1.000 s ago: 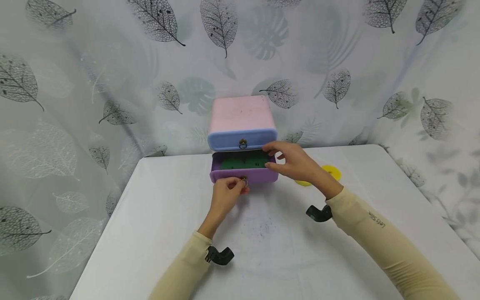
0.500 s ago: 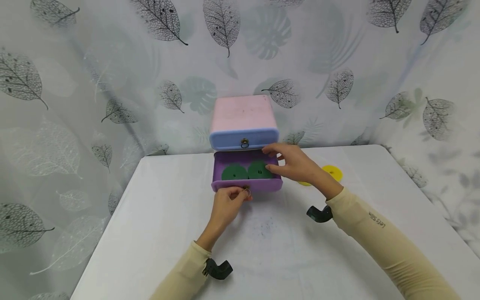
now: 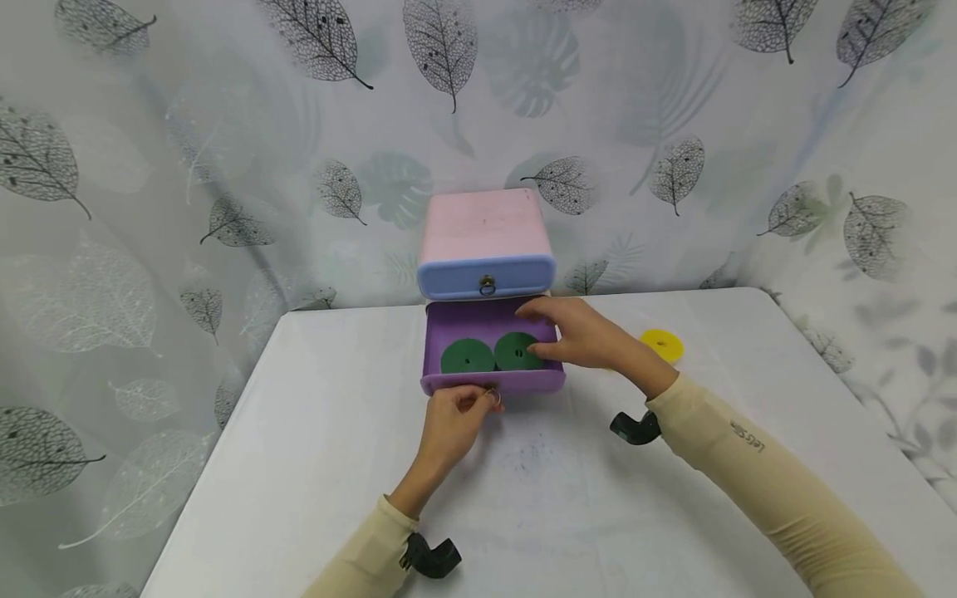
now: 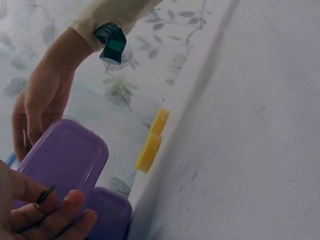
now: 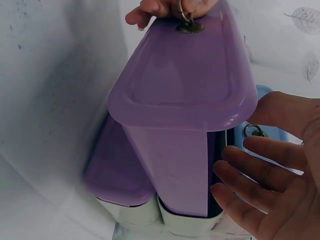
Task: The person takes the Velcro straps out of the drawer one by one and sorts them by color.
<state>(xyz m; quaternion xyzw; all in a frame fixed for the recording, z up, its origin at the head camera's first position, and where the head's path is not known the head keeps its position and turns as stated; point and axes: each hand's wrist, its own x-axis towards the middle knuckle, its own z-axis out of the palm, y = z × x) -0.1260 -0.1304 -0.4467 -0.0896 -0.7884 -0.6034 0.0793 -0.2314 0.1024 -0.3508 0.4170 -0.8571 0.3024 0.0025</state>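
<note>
the purple drawer is drawn well out, so the opening can be judged done or nearly so. its ring is pinched in the left hand. two green discs are seen side by side inside the drawer, and neither has been lifted out. the right hand is held over the drawer's right side, fingers loosely spread and nothing gripped; whether the right-hand disc is touched by the thumb cannot be told. above, the blue drawer is left closed.
</note>
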